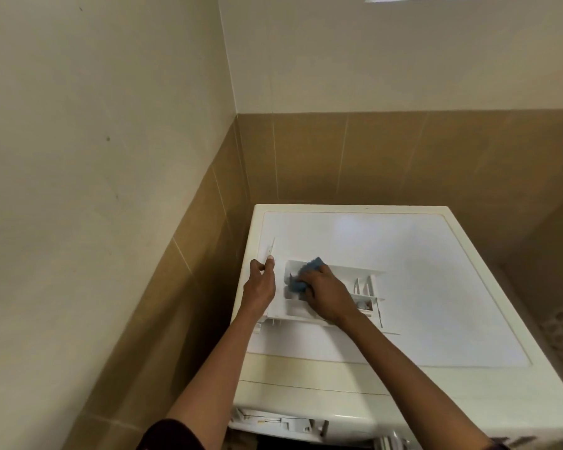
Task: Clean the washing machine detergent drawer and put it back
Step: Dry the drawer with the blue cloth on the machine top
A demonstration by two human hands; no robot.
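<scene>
Atop the washing machine (403,254), drawer (364,289) lies crosswise, front panel (271,246) left, pinched by left hand (260,284); right hand (329,295) clutches cloth (309,267).

The detergent drawer (368,284) lies on the washing machine top (403,241), near its left edge. The cloth (310,266) sits inside it under the right hand (329,297); the left hand (260,284) grips its left end.

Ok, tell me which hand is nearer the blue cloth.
Right. The right hand holds the blue cloth inside the detergent drawer; the left hand grips the drawer's left end, beside the cloth but not touching it.
</scene>
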